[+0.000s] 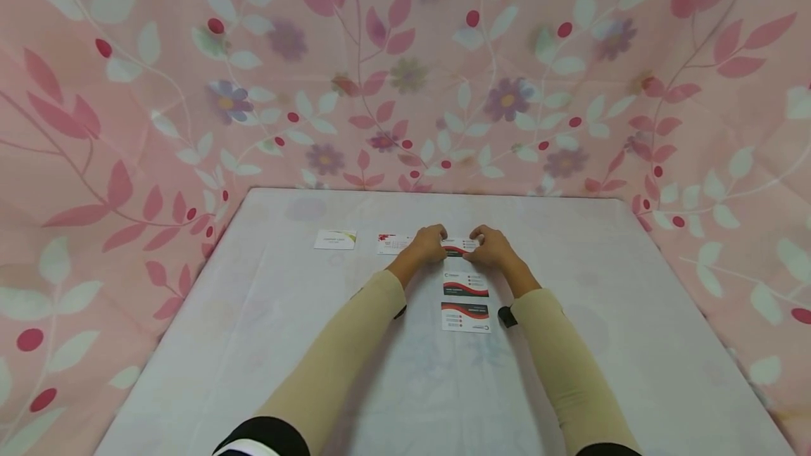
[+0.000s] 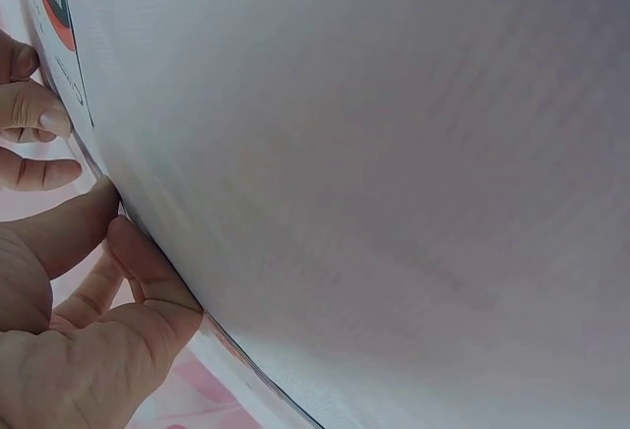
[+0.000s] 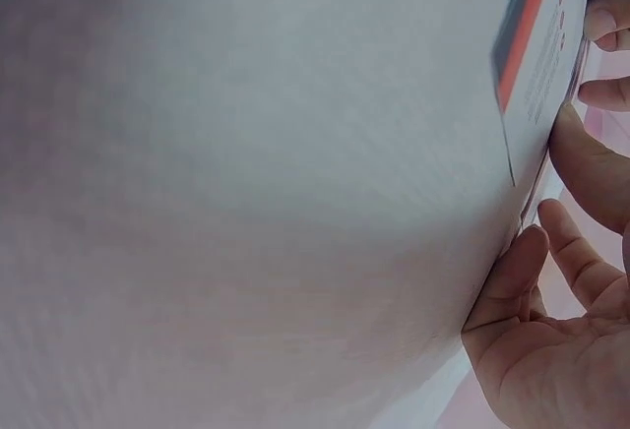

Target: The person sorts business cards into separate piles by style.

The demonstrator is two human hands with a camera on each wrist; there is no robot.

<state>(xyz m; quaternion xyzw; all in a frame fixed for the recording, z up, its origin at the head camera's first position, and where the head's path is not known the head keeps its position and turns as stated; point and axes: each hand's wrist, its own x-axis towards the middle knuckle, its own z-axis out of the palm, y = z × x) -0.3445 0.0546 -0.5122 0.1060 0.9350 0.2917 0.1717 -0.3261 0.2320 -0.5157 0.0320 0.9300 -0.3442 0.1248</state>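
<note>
On the table, both hands are at the topmost business card (image 1: 457, 248) of a column, white with a dark and red band. My left hand (image 1: 431, 245) holds its left side, and my right hand (image 1: 494, 248) grips the right side with the thumb low and the fingers at the upper corner. Parts of the card are hidden under the fingers. Just below lies a matching card (image 1: 465, 285), and under that another (image 1: 465, 317) turned the other way round. In the left wrist view, the left hand's (image 2: 98, 321) fingertips sit low at the table surface.
A white card with red marks (image 1: 393, 245) lies left of the left hand, partly behind it. Farther left is a white card with a green-yellow corner (image 1: 334, 239). The white-covered table (image 1: 285, 343) meets a pink floral cloth (image 1: 405, 90) at its far edge.
</note>
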